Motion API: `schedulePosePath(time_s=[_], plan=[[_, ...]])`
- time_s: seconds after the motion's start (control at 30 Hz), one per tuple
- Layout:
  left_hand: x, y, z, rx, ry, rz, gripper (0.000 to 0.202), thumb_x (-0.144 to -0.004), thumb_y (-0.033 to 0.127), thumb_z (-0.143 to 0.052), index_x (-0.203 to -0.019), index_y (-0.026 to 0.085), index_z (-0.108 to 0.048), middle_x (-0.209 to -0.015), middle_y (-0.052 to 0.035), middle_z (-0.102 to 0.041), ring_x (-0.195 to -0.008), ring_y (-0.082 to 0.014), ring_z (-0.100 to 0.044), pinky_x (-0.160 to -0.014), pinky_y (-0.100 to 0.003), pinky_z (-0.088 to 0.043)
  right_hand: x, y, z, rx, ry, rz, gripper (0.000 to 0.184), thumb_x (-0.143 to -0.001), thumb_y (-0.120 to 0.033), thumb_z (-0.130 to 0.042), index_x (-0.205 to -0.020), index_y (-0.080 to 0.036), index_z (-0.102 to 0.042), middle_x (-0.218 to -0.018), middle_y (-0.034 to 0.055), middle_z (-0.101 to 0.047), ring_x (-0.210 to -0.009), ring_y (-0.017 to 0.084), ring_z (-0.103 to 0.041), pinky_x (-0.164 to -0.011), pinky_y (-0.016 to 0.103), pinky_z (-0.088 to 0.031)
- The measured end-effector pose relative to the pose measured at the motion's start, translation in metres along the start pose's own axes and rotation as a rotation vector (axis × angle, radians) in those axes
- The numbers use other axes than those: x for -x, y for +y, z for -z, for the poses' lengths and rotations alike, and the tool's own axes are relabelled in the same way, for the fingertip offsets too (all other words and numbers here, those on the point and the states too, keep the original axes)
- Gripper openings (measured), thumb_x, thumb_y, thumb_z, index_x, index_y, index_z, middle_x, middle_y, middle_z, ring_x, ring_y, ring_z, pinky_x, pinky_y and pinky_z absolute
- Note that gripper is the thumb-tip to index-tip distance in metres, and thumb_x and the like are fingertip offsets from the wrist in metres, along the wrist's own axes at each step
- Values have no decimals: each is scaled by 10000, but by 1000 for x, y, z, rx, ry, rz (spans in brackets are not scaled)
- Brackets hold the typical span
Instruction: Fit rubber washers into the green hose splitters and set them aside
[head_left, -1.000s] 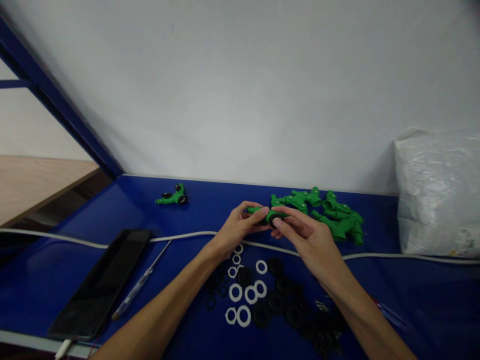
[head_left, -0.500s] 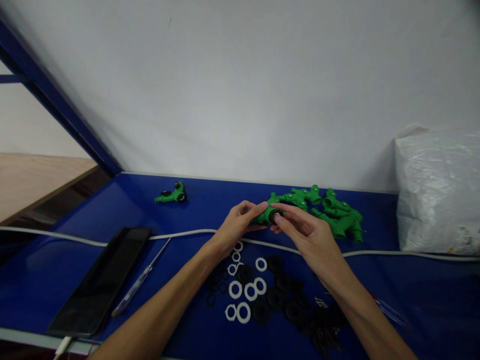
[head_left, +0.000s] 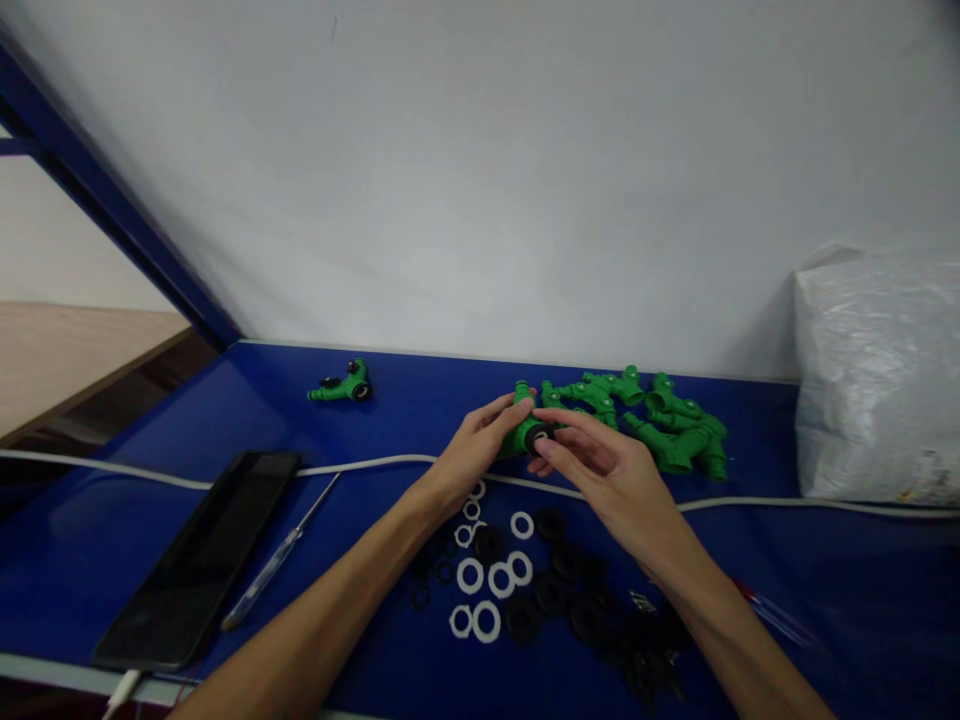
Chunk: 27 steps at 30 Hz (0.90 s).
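A green plastic Y-shaped hose connector is up in front of me, a black ring on its near end. My left hand is closed round the connector's body from the left. The fingers of my right hand pinch the black ring end, thumb against its opening. Below my hands lie several white rings and black rings. Just behind my right hand are several more green connectors. Another connector with black parts rests at the back left.
A white cable crosses the blue table. A black phone and a screwdriver lie on the left. At the right stand a plastic-wrapped package and, nearer, a clear-handled tool. Small screws lie near my right forearm.
The connector in my hands has moved slightly left and turned, its green branch now pointing more upright. My right hand has shifted left with it, fingers still on the black ring.
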<state>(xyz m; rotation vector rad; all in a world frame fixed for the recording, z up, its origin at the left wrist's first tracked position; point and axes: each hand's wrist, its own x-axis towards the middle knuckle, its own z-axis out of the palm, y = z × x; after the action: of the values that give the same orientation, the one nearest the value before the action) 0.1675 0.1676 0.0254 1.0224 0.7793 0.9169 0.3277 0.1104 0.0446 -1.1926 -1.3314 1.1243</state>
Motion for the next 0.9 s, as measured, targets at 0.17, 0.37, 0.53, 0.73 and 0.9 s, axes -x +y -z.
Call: schedulePosePath(time_s=[0.17,0.37,0.53,0.73,0.9], plan=[[3,4,-3,31,-21,44,517,-818,539,-746,-1204,196,-722,-1049,-61,-720,-861,-169,-634,-822,-315,-532,-1,-1,-1,-46,-1,-2,323,-835,-401,-779,-1099,-227,-712,-836,23,-769,-750,203,-755,-784,350,-628],[3,2,-1,8,-21,26,581,-811,558,-746,-1269,203,-696,-1086,-75,-721,-852,-177,-649,-785,-322,-558,-2,1,-1,-64,9,-1,301,-814,-419,-800,-988,-222,-653,-801,23,-765,-729,204,-753,-753,343,-624],[2,1,0,-15,-30,23,568,-822,551,-740,-1277,214,-697,-1127,-72,-722,-891,-175,-650,-783,-295,-544,-2,1,-1,-64,5,19,268,-810,-404,-807,-907,-221,-637,-790,16,-753,-717,185,-743,-738,328,-622],[1,0,0,-9,-48,8,582,-811,571,-744,-1272,218,-708,-1117,-77,-736,-939,-200,-668,-790,-292,-532,-2,0,-1,-50,3,27,260,-806,-418,-804,-850,-228,-632,-796,11,-744,-721,188,-739,-747,343,-625],[1,0,1,-16,-57,-8,571,-821,565,-737,-1275,220,-705,-1144,-83,-738,-960,-207,-671,-809,-300,-535,-2,0,0,-35,7,35,271,-799,-428,-805,-840,-232,-624,-799,11,-745,-722,189,-737,-754,349,-626]])
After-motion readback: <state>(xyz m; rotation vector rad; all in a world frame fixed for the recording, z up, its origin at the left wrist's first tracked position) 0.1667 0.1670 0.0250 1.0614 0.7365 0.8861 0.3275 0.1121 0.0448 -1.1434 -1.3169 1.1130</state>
